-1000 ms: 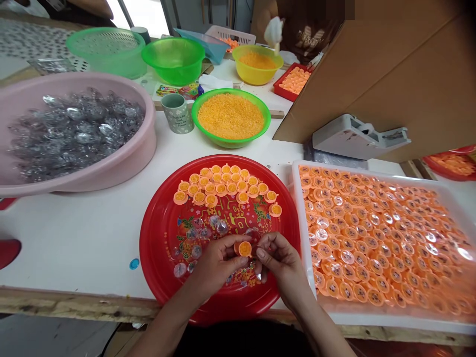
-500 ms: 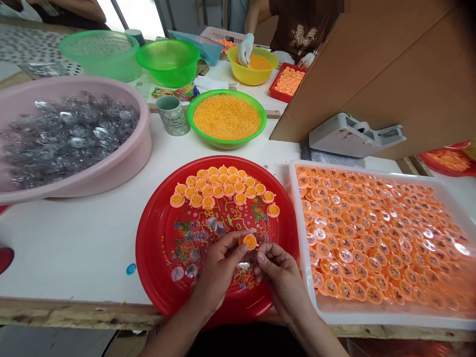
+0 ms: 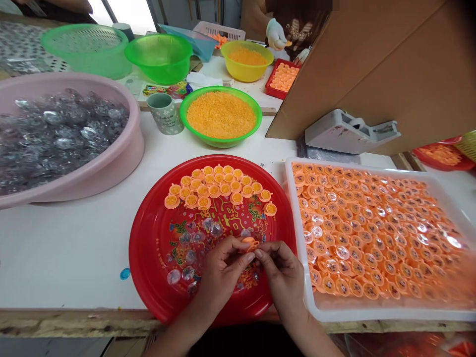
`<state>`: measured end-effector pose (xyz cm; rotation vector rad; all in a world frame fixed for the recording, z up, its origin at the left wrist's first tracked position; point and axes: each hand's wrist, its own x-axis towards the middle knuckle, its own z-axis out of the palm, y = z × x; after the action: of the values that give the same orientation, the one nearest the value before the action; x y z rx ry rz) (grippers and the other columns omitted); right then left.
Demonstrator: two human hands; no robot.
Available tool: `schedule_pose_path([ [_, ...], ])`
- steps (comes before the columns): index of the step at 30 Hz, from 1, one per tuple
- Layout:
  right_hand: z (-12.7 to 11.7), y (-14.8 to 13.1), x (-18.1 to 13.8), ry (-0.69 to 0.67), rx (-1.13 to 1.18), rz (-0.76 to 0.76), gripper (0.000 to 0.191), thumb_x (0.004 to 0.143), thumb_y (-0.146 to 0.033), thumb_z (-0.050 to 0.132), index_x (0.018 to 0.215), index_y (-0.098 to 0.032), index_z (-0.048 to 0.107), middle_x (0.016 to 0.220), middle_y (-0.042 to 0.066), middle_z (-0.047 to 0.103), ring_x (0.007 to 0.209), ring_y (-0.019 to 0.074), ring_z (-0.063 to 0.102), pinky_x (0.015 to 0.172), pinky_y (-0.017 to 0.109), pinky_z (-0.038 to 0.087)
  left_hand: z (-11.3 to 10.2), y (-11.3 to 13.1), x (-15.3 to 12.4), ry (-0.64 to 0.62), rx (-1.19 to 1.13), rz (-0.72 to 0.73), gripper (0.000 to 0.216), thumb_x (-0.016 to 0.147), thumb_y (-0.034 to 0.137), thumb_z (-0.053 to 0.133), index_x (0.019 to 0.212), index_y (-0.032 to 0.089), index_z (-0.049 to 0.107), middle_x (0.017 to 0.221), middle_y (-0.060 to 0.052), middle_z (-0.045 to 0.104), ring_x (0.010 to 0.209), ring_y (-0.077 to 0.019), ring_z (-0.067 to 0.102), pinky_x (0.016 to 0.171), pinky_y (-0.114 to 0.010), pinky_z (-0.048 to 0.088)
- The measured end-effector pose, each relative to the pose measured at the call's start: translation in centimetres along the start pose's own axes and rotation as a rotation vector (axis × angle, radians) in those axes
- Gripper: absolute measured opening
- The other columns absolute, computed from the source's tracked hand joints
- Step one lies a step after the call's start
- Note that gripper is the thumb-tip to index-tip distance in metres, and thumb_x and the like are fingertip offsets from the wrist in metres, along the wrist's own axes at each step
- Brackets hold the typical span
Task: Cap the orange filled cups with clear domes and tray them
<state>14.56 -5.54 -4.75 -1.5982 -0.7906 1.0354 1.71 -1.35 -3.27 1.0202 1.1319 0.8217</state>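
Note:
Over the red round tray, my left hand pinches a small orange plastic cup between thumb and fingers. My right hand is closed at the cup's right side, its thumb and fingertips pressed against it. The cup is tilted, so its inside is hardly visible. Orange cups with yellow bits in them sit in rows along the tray's far side. Several clear plastic domes lie loose on the tray, left of and behind my hands.
A white bin of covered orange cups stands on the right. On the left is a pink tub of clear domes. Behind are a mug, a green bowl of yellow bits, a tape dispenser and a co-worker's gloved hand.
The orange cup has tipped from facing me to edge-on. My right fingers have closed in against it. Across the table, the gloved hand has lifted out of the yellow bowl.

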Motion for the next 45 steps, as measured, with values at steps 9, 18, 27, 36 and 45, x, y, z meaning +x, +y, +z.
schedule_pose_path([
  [9,0.3,0.2,-0.6,0.042,-0.058,-0.078,0.011,0.087,-0.031,0.067,0.083,-0.021,0.065,0.068,0.001,0.067,0.06,0.0155,0.064,0.056,0.027,0.053,0.4,-0.9,-0.6,0.023,-0.182,-0.059,0.009,0.081,0.027,0.071,0.085,0.021,0.066,0.099,-0.003,0.073,0.083,-0.0191,0.069,0.077,-0.03,0.057],
  [18,0.0,0.1,-0.2,-0.045,-0.099,-0.111,0.015,0.087,-0.029,0.066,0.1,-0.023,0.062,0.085,0.003,0.065,0.074,0.0166,0.064,0.066,0.028,0.054,-0.4,-1.0,-0.4,-0.019,-0.178,-0.04,0.021,0.083,0.023,0.069,0.104,0.026,0.064,0.107,-0.001,0.072,0.099,-0.0193,0.067,0.087,-0.028,0.053],
  [27,0.3,-0.3,-0.6,-0.089,-0.228,-0.31,0.015,0.09,-0.017,0.056,0.103,-0.024,0.058,0.086,0.001,0.06,0.075,0.0158,0.059,0.066,0.027,0.049,-0.5,-1.1,-0.2,-0.05,-0.151,-0.037,0.02,0.084,0.022,0.067,0.104,0.024,0.068,0.109,-0.002,0.071,0.099,-0.0182,0.065,0.086,-0.024,0.052],
  [36,0.5,-1.2,0.5,-0.081,-0.149,-0.188,0.006,0.089,-0.023,0.054,0.094,-0.022,0.056,0.086,0.004,0.065,0.076,0.0173,0.061,0.067,0.028,0.049,0.3,-1.0,1.5,-0.014,-0.043,-0.055,0.027,0.078,0.035,0.073,0.102,0.024,0.069,0.106,-0.003,0.073,0.098,-0.0225,0.068,0.084,-0.026,0.056],
  [45,0.2,-0.8,2.0,-0.053,0.066,-0.02,0.014,0.083,-0.028,0.066,0.093,-0.02,0.063,0.075,-0.001,0.063,0.066,0.014,0.056,0.06,0.025,0.046,1.6,-0.6,2.1,0.026,-0.186,-0.103,0.036,0.078,0.034,0.074,0.111,0.021,0.066,0.113,-0.006,0.071,0.108,-0.0245,0.064,0.093,-0.032,0.053],
])
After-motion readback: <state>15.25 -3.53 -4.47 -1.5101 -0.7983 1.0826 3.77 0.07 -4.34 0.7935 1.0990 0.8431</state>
